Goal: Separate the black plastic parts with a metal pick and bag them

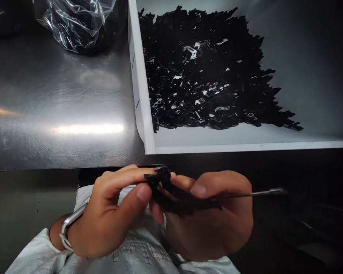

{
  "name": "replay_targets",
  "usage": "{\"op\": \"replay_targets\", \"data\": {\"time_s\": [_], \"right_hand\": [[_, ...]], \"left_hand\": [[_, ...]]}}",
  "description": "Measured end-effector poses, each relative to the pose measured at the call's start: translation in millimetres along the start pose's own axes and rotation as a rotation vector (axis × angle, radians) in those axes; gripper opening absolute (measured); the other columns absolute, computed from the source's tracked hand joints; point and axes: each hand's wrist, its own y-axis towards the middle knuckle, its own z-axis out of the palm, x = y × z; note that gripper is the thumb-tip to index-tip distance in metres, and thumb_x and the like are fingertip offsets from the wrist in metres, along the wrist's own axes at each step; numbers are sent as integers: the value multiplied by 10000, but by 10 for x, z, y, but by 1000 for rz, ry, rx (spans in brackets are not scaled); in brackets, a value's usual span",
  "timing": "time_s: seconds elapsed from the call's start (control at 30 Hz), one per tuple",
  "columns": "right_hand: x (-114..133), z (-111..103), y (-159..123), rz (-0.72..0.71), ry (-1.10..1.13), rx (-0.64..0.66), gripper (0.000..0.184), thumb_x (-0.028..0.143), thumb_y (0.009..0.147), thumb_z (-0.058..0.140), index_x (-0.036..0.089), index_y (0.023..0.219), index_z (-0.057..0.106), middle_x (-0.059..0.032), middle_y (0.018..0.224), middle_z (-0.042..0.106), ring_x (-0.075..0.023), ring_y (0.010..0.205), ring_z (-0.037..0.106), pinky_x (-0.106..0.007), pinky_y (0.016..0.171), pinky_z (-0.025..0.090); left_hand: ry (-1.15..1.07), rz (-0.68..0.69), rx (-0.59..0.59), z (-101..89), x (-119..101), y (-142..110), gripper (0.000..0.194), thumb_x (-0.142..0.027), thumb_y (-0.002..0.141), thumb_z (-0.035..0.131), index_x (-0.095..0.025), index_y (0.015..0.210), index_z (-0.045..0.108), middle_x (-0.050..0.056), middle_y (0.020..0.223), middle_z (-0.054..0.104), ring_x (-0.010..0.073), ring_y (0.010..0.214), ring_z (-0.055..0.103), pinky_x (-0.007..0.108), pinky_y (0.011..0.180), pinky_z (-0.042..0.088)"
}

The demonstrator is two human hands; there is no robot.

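Note:
Between both hands, in front of my body, is a small black plastic part [171, 199] with an opening through it. My left hand [111, 209] pinches its left end between thumb and fingers. My right hand [217, 213] is closed on its right side, with the thumb on top. A thin metal tool [267, 192], like a pick or tweezers, passes through my right hand and sticks out to the right. Its other end is hidden by the fingers, so I cannot tell its exact kind.
Beyond my hands stands a white bin [205, 148] with a large heap of black plastic parts [211, 76]. To its left is a shiny metal table [60, 87] bearing a clear plastic bag [77, 26] with dark contents. The table's front edge lies just past my left hand.

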Motion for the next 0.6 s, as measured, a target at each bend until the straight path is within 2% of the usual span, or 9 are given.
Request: {"op": "replay_targets", "data": {"time_s": [0.07, 0.13, 0.2, 0.23, 0.3, 0.37, 0.43, 0.53, 0.6], "right_hand": [[61, -18, 12, 42, 41, 84, 182, 327, 1061, 573, 356, 1185, 704, -12, 796, 714, -164, 483, 678, -258, 375, 530], [113, -30, 25, 108, 89, 126, 201, 323, 1071, 559, 380, 1217, 685, -17, 837, 741, -162, 476, 688, -260, 390, 536], [147, -35, 36, 207, 142, 140, 187, 316, 1067, 573, 396, 1193, 685, -23, 863, 776, -178, 512, 713, -275, 422, 546], [157, -35, 41, 251, 166, 115, 155, 317, 1056, 597, 390, 1149, 697, -24, 846, 784, -189, 532, 720, -280, 431, 541], [160, -29, 46, 313, 199, 26, 59, 327, 1016, 667, 359, 1034, 714, -15, 745, 761, -192, 523, 689, -279, 435, 510], [148, -19, 46, 364, 223, -32, 45, 359, 981, 716, 328, 953, 699, 3, 649, 695, -164, 475, 605, -261, 427, 451], [120, -5, 38, 442, 271, -4, 109, 406, 966, 730, 315, 945, 672, 29, 620, 612, -123, 442, 488, -243, 426, 395], [50, 13, 15, 501, 411, -9, 159, 470, 1005, 649, 313, 987, 642, 82, 611, 388, -71, 451, 248, -193, 415, 267], [-5, 12, 4, 511, 540, 22, 190, 476, 1051, 563, 301, 1015, 627, 95, 645, 283, -55, 470, 150, -157, 403, 214]], "left_hand": [[-25, 0, -4, 7, -8, -13, 350, -279, 1088, 498, -306, 1287, 785, 7, 769, 741, 92, 668, 655, 201, 711, 559], [-96, -22, 19, 8, -17, -4, 331, -324, 1076, 528, -313, 1289, 781, 29, 898, 781, 69, 615, 608, 172, 589, 510], [-215, -72, 58, 1, -23, 25, 313, -357, 1066, 552, -350, 1278, 781, 35, 1017, 795, 44, 579, 570, 160, 560, 498], [-270, -104, 74, -6, -23, 45, 294, -369, 1057, 572, -361, 1253, 791, 27, 996, 790, 35, 562, 552, 159, 578, 512], [-343, -150, 88, -27, -11, 82, 254, -392, 1034, 616, -349, 1181, 819, 3, 828, 739, 22, 522, 499, 172, 636, 550], [-368, -178, 99, -60, 16, 109, 247, -412, 1014, 645, -309, 1137, 833, -12, 686, 657, 22, 488, 454, 186, 643, 561], [-375, -189, 128, -100, 52, 125, 265, -419, 1003, 654, -278, 1143, 829, -8, 633, 627, 37, 477, 465, 197, 612, 556], [-369, -195, 151, -163, 100, 147, 319, -426, 967, 705, -237, 1202, 807, 6, 644, 644, 79, 511, 560, 215, 582, 559], [-315, -177, 176, -198, 114, 170, 337, -404, 951, 735, -237, 1237, 797, 27, 761, 708, 88, 565, 611, 219, 613, 580]]}}
